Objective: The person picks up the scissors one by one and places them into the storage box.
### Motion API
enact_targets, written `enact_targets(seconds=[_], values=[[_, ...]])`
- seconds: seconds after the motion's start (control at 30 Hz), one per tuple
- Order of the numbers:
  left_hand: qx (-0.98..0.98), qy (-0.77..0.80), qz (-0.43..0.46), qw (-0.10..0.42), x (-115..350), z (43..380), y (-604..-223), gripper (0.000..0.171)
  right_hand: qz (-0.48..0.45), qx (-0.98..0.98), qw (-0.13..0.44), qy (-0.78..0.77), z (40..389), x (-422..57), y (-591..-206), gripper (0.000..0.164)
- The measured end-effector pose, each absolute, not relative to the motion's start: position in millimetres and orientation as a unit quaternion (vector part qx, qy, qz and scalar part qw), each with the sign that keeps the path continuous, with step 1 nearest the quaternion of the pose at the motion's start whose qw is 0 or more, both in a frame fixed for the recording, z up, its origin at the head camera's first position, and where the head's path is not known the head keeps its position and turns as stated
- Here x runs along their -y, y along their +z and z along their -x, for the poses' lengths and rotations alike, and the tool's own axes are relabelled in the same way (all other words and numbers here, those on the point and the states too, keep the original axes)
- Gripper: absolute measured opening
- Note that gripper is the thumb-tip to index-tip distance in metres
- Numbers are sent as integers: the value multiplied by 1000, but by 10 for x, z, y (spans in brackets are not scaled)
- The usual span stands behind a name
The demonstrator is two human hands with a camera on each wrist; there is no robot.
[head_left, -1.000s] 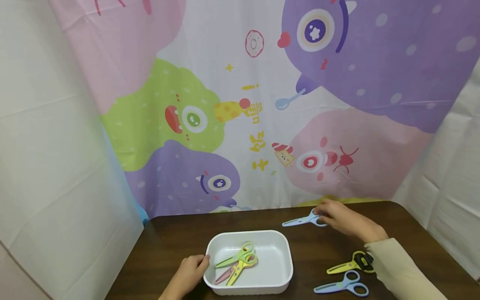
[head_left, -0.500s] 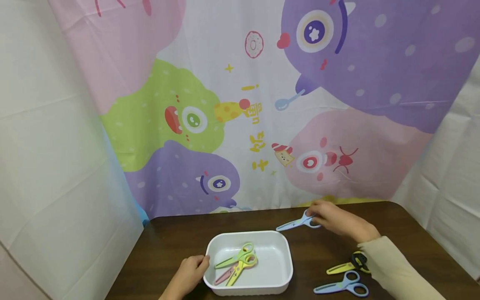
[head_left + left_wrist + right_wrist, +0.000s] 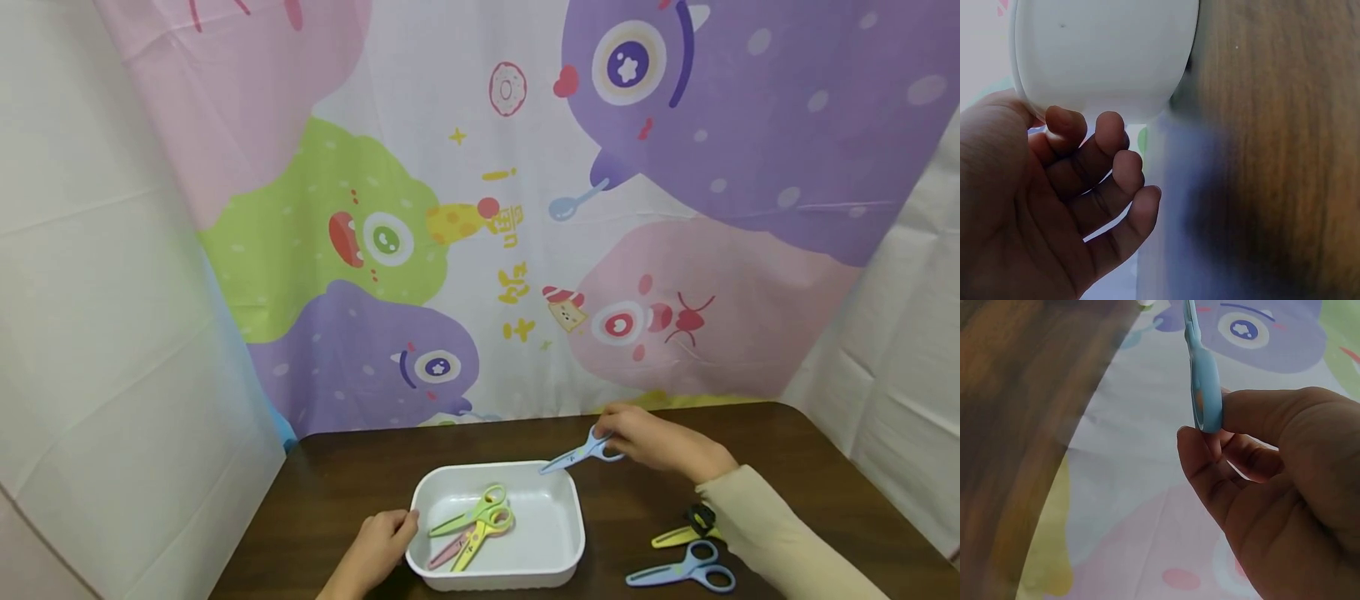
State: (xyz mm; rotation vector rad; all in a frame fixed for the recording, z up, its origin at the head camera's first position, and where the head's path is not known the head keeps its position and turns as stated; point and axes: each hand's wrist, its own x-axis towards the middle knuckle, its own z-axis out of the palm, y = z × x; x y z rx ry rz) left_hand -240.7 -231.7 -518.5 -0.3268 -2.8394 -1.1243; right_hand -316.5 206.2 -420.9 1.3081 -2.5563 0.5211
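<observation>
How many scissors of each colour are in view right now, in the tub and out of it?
Blue scissors: 2, one in the right hand
Yellow scissors: 2, one partly hidden
Green scissors: 1
Pink scissors: 1
Total: 6

Yellow lettering runs up a cartoon-print cloth (image 3: 525, 379) behind the table: we count three characters (image 3: 514, 283) in what looks like Chinese script, turned on their side and stacked in a column, with an exclamation mark (image 3: 495, 176), also lying sideways, at the top. The exclamation mark is the one sign we read with confidence; the characters, the upper one drawn in the finest strokes, are too soft for us to spell out. We also see tiny dark marks on the blades of the light-blue scissors (image 3: 585, 452) and of the yellow scissors (image 3: 480, 537) in the white tray (image 3: 576, 550), too small for us to tell whether they are print.
</observation>
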Motion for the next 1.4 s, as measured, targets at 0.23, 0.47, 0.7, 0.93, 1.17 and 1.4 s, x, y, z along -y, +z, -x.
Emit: enact_targets(seconds=[0.23,0.47,0.7,0.93,1.17,1.4], values=[[924,-368,96,34,2309,2395,-5186,39,-445,874,84,174,3162,-1929,-4172,12],[924,-369,96,36,2301,2389,-5200,39,-432,884,56,168,3199,-1837,-4185,12],[926,-362,99,35,2299,2397,-5198,40,-455,872,53,170,3217,-1774,-4220,13],[926,-363,98,33,2303,2397,-5184,40,-455,874,30,169,3208,-1680,-4205,12],[928,-360,96,31,2298,2399,-5185,40,-462,871,14,164,3217,-1585,-4208,12],[927,-362,97,31,2293,2391,-5172,39,-473,867,12,155,3205,-1472,-4186,15]])
